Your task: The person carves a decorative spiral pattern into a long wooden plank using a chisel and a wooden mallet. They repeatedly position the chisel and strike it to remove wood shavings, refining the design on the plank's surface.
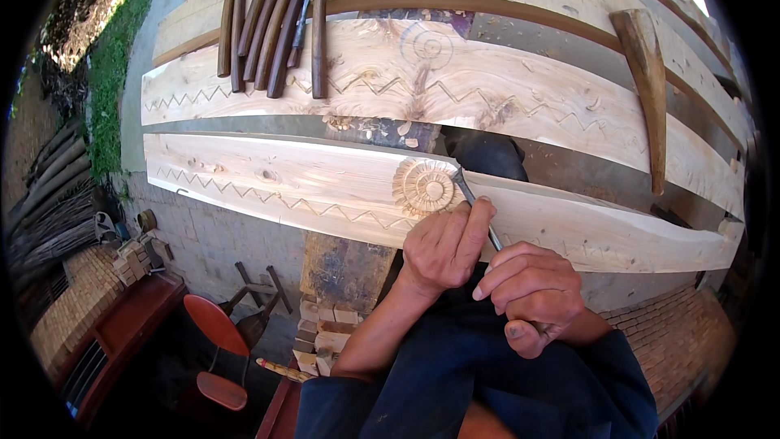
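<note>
A round rosette (425, 187) with concentric rings and a notched border is carved into the nearer pale plank (341, 171). At the rosette's right edge rests the blade of a carving chisel (464, 185), its metal shaft slanting down toward me. My left hand (443, 248) lies against the plank's near edge, fingers closed around the shaft close to the blade. Farther back on the same tool, my right hand (532, 297) is curled about the handle, which it mostly hides. A zigzag line (280, 197) is cut along the plank to the left.
Several wooden-handled carving tools (272, 28) lie on the farther plank (528, 85), which bears a drawn circle and a zigzag. A wooden mallet (644, 89) lies across planks at the right. Gaps separate the planks. A red chair (218, 341) and stacked wood blocks (329, 333) stand at lower left.
</note>
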The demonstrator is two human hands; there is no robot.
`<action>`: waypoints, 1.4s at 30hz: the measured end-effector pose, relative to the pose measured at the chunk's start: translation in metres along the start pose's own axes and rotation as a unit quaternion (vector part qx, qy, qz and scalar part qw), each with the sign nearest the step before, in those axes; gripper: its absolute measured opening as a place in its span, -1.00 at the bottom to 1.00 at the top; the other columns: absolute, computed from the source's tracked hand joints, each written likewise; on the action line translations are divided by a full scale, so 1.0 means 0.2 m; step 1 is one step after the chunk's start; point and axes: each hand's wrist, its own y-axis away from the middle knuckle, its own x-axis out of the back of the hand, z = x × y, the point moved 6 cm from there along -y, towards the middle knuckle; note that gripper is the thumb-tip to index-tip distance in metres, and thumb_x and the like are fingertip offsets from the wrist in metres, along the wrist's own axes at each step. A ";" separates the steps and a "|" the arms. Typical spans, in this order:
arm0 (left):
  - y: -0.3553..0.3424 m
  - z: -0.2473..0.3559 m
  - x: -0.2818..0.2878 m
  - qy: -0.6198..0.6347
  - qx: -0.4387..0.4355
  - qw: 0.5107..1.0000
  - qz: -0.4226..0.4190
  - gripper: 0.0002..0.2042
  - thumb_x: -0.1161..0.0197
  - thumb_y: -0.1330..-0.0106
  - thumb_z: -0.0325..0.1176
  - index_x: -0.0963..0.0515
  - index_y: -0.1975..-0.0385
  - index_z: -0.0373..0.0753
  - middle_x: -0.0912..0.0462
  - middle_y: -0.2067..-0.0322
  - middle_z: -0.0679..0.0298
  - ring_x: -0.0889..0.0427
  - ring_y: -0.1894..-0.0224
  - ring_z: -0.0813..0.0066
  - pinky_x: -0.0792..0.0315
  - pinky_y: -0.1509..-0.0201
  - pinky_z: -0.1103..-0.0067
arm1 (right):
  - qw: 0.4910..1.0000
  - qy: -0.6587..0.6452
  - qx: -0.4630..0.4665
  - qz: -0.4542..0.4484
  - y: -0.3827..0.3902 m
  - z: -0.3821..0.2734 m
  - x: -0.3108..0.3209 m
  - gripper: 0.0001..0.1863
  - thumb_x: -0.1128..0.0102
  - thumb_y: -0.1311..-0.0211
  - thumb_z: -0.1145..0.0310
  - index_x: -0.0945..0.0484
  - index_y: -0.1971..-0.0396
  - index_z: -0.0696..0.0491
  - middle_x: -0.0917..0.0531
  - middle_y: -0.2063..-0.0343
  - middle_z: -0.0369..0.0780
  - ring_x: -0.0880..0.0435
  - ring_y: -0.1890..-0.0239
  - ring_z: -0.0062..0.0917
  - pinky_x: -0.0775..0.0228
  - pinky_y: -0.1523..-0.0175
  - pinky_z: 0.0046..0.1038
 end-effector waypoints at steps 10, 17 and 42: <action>-0.02 0.00 0.00 0.006 0.010 1.000 -0.016 -0.58 -0.36 -0.22 -0.53 -0.66 -0.11 -0.46 -0.68 0.32 0.10 -0.61 0.51 0.41 -0.48 0.48 0.51 | 0.997 -0.012 0.045 0.057 0.04 0.04 0.00 -0.76 -0.19 -0.22 0.43 -0.49 0.63 0.16 -0.65 0.57 -0.13 -0.71 0.52 -0.30 -0.63 0.33 -0.24; -0.01 -0.03 -0.03 0.039 0.063 0.997 -0.012 -0.54 -0.41 -0.15 -0.63 -0.70 -0.12 -0.31 -0.67 0.43 0.18 -0.61 0.56 0.34 -0.43 0.53 0.47 | 0.998 -0.025 0.002 0.055 -0.06 0.02 0.05 -0.76 -0.18 -0.24 0.42 -0.49 0.62 0.16 -0.63 0.61 -0.13 -0.66 0.57 -0.34 -0.60 0.36 -0.27; -0.12 -0.29 0.08 0.099 0.194 0.975 0.051 -0.84 -0.49 -0.27 -0.64 -0.74 0.17 -0.38 -0.76 0.30 0.05 -0.74 0.26 0.07 -0.59 0.15 0.37 | 0.992 0.001 -0.124 0.036 -0.80 0.31 -0.14 -0.40 -0.45 -0.46 -0.15 -0.76 0.28 0.21 -0.53 0.77 -0.30 -0.51 0.67 -0.75 -0.26 0.60 -0.57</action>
